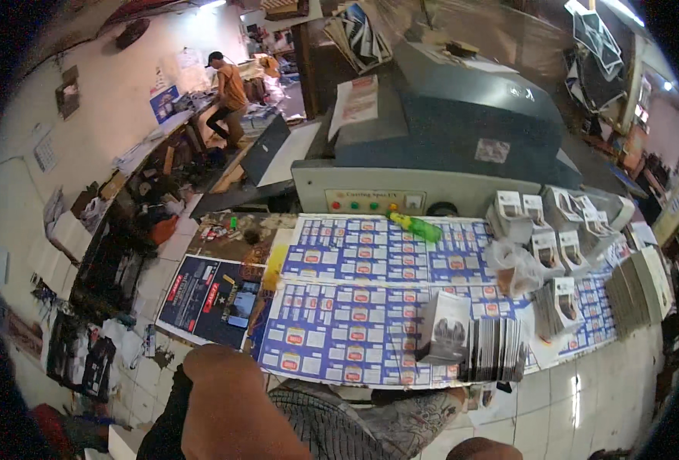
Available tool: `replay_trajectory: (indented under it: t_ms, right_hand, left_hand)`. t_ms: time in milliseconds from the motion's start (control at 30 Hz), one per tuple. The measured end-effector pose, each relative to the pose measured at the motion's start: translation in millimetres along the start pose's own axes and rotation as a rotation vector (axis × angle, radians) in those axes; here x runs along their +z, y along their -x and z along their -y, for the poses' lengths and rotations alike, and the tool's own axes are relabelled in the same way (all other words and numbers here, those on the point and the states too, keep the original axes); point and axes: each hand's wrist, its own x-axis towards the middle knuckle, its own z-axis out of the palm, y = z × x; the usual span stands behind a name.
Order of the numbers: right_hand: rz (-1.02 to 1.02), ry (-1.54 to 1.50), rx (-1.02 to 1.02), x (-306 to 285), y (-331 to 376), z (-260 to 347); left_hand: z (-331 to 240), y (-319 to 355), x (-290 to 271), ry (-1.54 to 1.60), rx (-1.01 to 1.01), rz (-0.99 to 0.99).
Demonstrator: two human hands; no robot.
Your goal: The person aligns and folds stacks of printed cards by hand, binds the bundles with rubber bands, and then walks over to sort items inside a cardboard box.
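- Where the person's forearms enter from the lower edge, only the left forearm (228, 406) and a small part of the right arm (483, 449) show; neither hand is in view, so whether they are spread, closed or holding anything cannot be told.
- Nearest to the arms, a fanned row of flat grey-and-white printed cards (494, 349) stands on edge at the near right of the work surface, within easy reach. An upright white carton with a dark picture on its face (444, 328) leans just beside the row on its left; it appears to brace the row.
- Both rest on large blue-and-white printed sheets with a grid of red-and-white labels (355, 307), laid flat and overlapping across the surface, which presumably act as a cover for it.
- Similar small white cartons (558, 222) are grouped at the far right, with a crumpled clear plastic bag (514, 264) touching them. Further stacks of flat cards (642, 284) lie at the right edge, apart from the near row.
- A green plastic bottle (416, 226) lies on its side at the far edge of the sheets, against the grey-blue cutting machine with a row of coloured buttons (447, 130).
- A dark poster with red and white print (209, 295) lies left of the sheets.
- Another person in an orange shirt (228, 100) works well apart in the background.
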Motion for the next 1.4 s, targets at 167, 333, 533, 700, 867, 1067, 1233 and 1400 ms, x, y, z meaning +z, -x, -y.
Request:
replay_trajectory:
  t_ms: [167, 333, 533, 700, 867, 1067, 1233, 1400]
  right_hand:
    - [-0.208, 0.036, -0.351, 7, 11, 17]
    - [-0.326, 0.170, -0.151, 0, 33, 47]
    - [-0.472, 0.590, 0.242, 13, 75, 35]
    - [-0.567, 0.577, 0.439, 23, 91, -1]
    - [-0.593, 0.537, 0.801, 52, 89, -39]
    - [-0.493, 0.542, 0.939, 71, 84, -90]
    - [-0.647, 0.506, 0.973, 85, 103, -108]
    - [-0.547, 0.812, 0.856, 94, 97, -118]
  left_hand:
    - [-51, 17, -11, -0.126, 0.033, -0.011]
    - [-89, 28, 0, -0.265, 0.104, -0.192]
    - [-129, 56, 28, -0.519, 0.071, -0.465]
    - [-120, 77, 3, -0.487, -0.360, -0.396]
    - [-8, 87, 18, -0.485, -0.796, -0.707]
    - [110, 112, 55, -0.098, -0.999, -0.711]
    - [113, 104, 69, 0.129, -1.144, -0.753]
    - [115, 96, 80, 0.270, -1.134, -1.185]
